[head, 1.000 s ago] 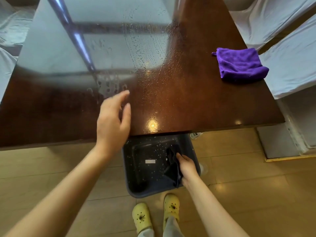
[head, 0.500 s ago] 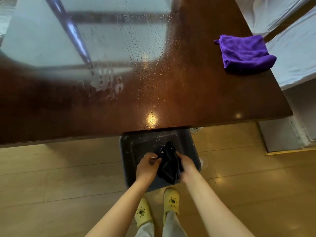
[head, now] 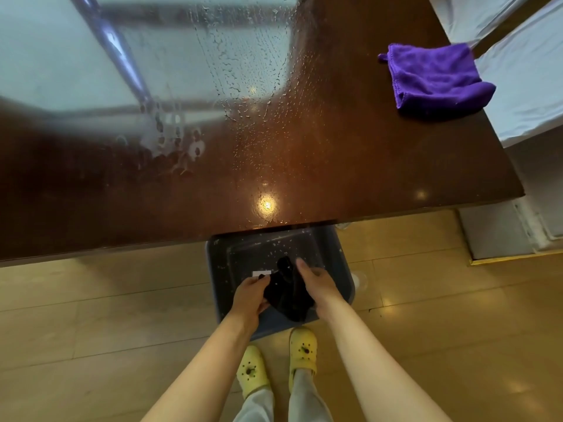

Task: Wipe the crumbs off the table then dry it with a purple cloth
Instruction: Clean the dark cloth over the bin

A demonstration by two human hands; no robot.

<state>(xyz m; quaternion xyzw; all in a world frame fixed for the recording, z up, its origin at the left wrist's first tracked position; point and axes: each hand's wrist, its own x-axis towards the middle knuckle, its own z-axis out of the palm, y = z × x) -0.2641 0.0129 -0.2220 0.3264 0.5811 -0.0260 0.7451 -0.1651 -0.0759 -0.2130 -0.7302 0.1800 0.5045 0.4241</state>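
A dark glossy wooden table (head: 350, 166) fills the upper view, with water droplets and smears across its middle. A folded purple cloth (head: 435, 79) lies on its far right corner. Below the table's front edge a dark grey bin (head: 341, 263) stands on the floor, flecked with small crumbs inside. Over the bin, my left hand (head: 249, 295) and my right hand (head: 316, 283) both grip a dark wet cloth (head: 288, 292) bunched between them.
White-covered chairs (head: 527, 95) stand to the right of the table. A white base (head: 499, 233) sits on the floor at the right. My feet in yellow clogs (head: 303, 348) stand just behind the bin on the wooden floor.
My left hand came off the table edge and down to the bin, taking hold of the dark cloth beside my right hand. The view shifted slightly.
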